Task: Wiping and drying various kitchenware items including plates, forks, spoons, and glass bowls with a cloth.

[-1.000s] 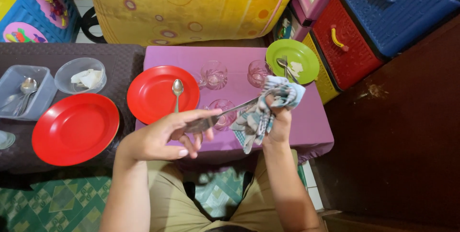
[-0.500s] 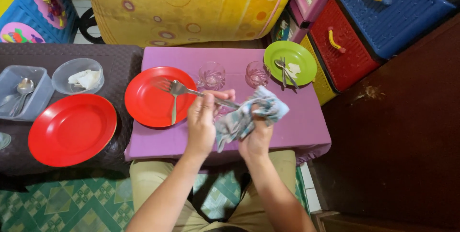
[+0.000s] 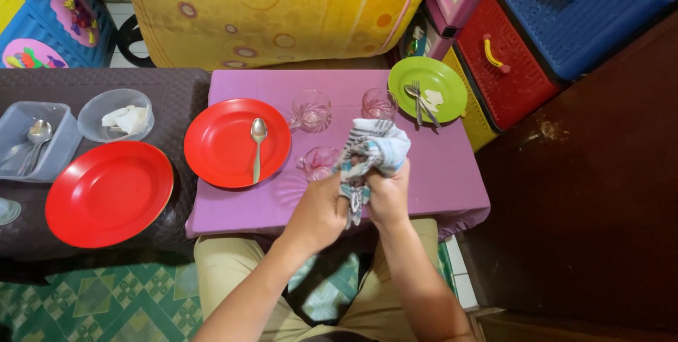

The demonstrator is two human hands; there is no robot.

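Observation:
My two hands meet over the near edge of the purple table [image 3: 452, 165]. My right hand [image 3: 390, 192] grips a blue-and-white checked cloth [image 3: 371, 150] bunched around a metal fork [image 3: 383, 125]; only the tines show, poking out of the cloth's far side. My left hand [image 3: 319, 213] is closed against the cloth's lower end, where the fork's handle is hidden. A clear glass cup [image 3: 319, 161] stands just left of the cloth. A red plate [image 3: 226, 151] further left carries a spoon [image 3: 258, 145].
Two more glass cups [image 3: 312, 109] [image 3: 378, 103] stand behind. A green plate [image 3: 441, 80] holds cutlery and a tissue. On the dark table lie a second red plate [image 3: 109, 193], a clear bowl [image 3: 116, 112] and a spoon tub [image 3: 32, 140]. Coloured crates [image 3: 508, 66] stand at the right.
The fork, held out over the red plate half a second ago, has swung back into the cloth. Both hands have closed together around it.

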